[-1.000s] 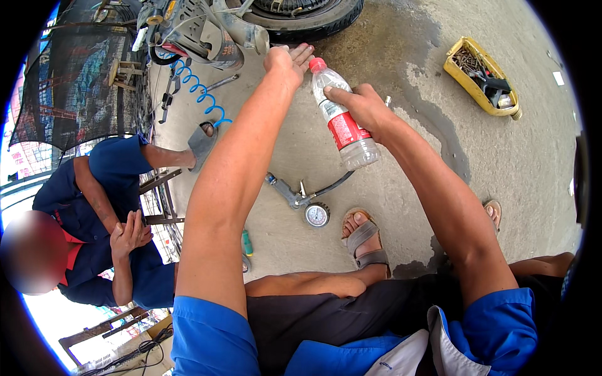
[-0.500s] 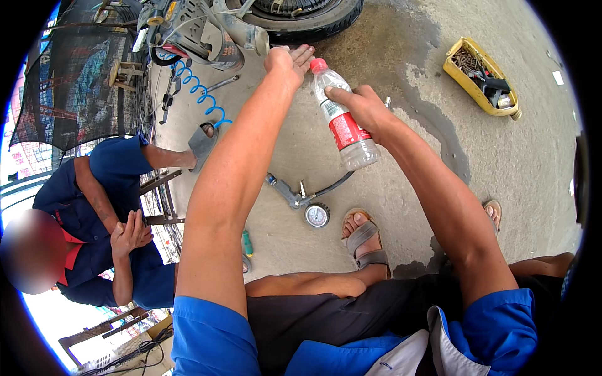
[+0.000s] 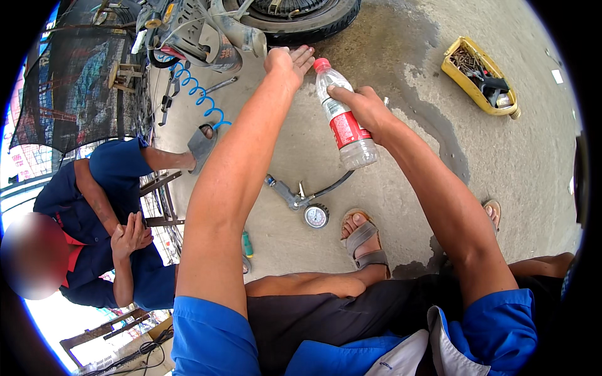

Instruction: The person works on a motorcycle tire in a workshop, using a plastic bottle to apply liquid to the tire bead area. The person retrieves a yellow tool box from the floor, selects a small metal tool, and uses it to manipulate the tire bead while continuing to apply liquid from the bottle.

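My right hand [image 3: 367, 109] grips a clear plastic bottle [image 3: 351, 144] with a red cap and red label, tilted with its capped end up toward my left hand. My left hand [image 3: 291, 61] is open, fingers stretched out beside the cap, just below a black tyre [image 3: 313, 29] at the top of the view. Under my arms, a tyre inflator with a round gauge [image 3: 316, 215] and black hose lies on the concrete floor [image 3: 301, 247].
Top left are metal vehicle parts [image 3: 185, 32] and a coiled blue hose [image 3: 197, 88]. A seated co-worker [image 3: 100, 194] is at left, hands together. A yellow container [image 3: 468, 92] of small parts sits at right. A green-handled tool [image 3: 247, 243] lies by my left forearm.
The bottle and my right hand have shifted very slightly. My left hand keeps much the same position, fingers still outstretched.
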